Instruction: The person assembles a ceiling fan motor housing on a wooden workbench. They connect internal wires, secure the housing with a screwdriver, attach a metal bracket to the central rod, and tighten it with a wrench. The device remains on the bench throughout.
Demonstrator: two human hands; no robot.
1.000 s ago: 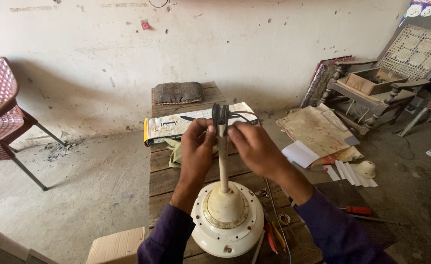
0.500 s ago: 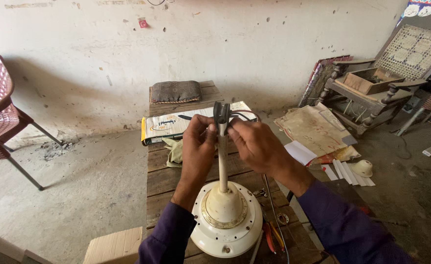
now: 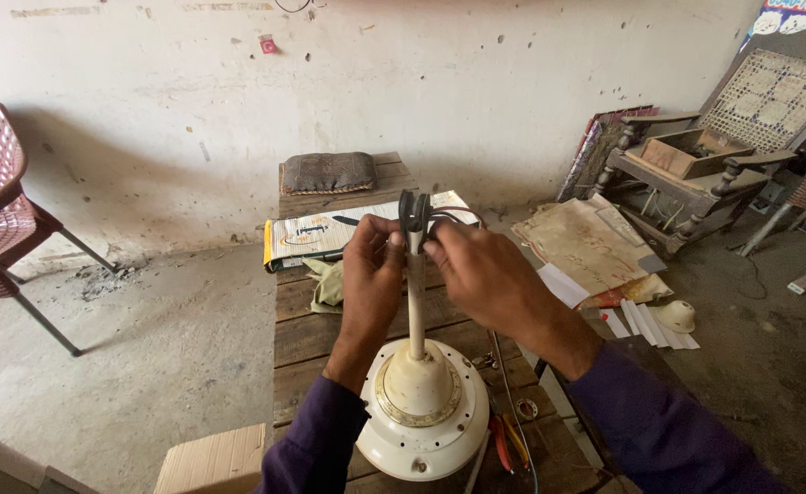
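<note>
Ceiling fan motor [image 3: 426, 412], frame centre: left hand [image 3: 373, 279] and right hand [image 3: 485, 279] grasp rod top [image 3: 414, 215]; wires apparently unconnected, work unfinished.

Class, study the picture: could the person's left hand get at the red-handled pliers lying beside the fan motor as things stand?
Probably not directly. The left hand is up at the rod's top, and the pliers lie on the bench to the right of the fan motor, under the right forearm; motor and forearm block the way.
</note>
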